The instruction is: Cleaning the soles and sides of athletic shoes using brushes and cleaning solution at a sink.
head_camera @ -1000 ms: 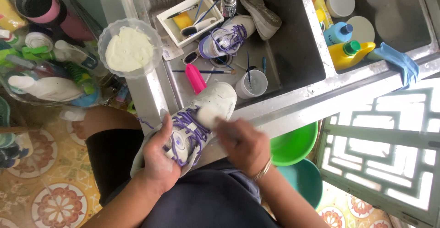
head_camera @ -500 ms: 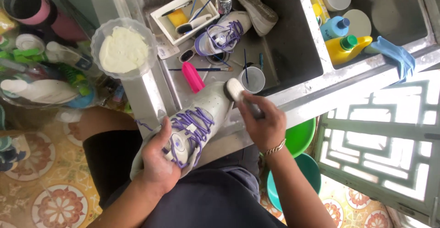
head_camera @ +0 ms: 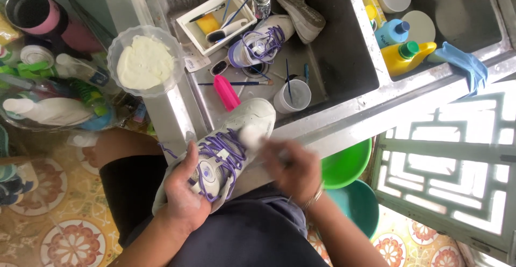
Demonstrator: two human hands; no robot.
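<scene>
gripping the sneaker [head_camera: 231,143], left hand [head_camera: 183,189]; right hand [head_camera: 290,167] clasps brush [head_camera: 252,134] near cup [head_camera: 293,96].

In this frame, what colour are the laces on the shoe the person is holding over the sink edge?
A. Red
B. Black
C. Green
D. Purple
D. The white shoe, steadied by the left hand while the right hand works a brush against it, is threaded with purple laces.
</scene>
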